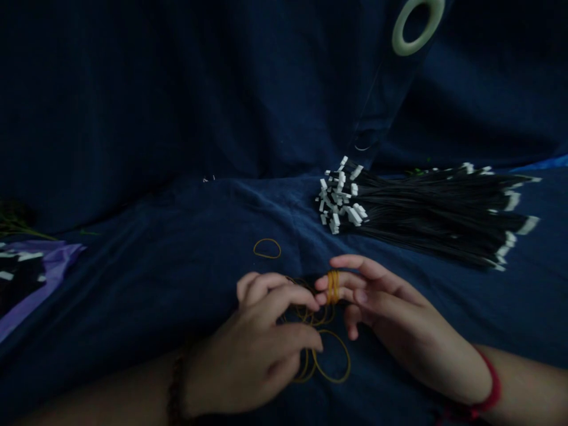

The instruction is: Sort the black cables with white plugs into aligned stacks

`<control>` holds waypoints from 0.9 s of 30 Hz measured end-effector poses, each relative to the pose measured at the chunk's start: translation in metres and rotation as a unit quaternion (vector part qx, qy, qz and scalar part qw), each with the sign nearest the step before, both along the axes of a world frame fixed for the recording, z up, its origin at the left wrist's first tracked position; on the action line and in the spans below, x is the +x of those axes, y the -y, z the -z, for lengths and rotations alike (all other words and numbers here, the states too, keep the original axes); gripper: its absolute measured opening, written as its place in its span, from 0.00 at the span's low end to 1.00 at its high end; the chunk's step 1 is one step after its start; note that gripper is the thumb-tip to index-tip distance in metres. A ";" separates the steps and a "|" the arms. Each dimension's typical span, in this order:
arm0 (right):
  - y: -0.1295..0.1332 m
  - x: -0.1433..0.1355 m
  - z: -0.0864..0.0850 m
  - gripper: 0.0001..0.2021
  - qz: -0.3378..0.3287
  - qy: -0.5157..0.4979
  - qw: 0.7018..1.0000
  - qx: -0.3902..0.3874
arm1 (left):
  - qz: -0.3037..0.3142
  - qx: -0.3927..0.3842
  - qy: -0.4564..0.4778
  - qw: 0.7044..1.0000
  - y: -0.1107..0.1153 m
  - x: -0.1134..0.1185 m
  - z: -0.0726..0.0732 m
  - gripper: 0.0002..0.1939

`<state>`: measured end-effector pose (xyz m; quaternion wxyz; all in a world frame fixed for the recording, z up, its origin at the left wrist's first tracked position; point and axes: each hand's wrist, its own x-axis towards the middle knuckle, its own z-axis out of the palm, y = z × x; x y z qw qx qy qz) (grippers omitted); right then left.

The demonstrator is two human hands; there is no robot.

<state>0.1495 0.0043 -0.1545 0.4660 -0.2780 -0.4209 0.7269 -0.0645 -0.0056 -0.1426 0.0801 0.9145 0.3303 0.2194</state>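
Yellow-brown rubber bands [332,287] circle two fingers of my right hand [394,313]. Whether this is one band wound several times or several bands, I cannot tell. The thumb of that hand presses close to the banded fingers. My left hand [257,337] is palm down with thumb and forefinger apart, its forefinger tip close to the right fingertips. Nothing shows gripped in it. Under and beside it lies a loose pile of rubber bands [328,381], partly hidden by the hand. One single rubber band [267,257] rests apart, just beyond the left hand.
A bundle of black cables with white connectors [426,207] lies at the right on dark blue cloth [177,236]. Above it is a pale tape roll [399,41]. A purple bag [66,260] with black-and-white pieces sits at the left edge.
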 end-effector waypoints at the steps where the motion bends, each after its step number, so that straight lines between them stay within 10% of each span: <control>1: 0.001 0.000 0.001 0.14 0.000 0.005 1.000 0.014 | 0.037 -0.007 -0.028 0.999 0.002 0.000 0.000 0.14; 15: -0.003 0.000 0.009 0.14 0.011 0.061 0.998 0.017 | 0.066 -0.017 0.038 0.997 0.000 0.000 -0.004 0.10; 27: 0.001 -0.002 0.010 0.17 -0.151 -0.010 0.988 0.018 | -0.002 -0.120 0.189 0.975 -0.004 0.004 0.000 0.08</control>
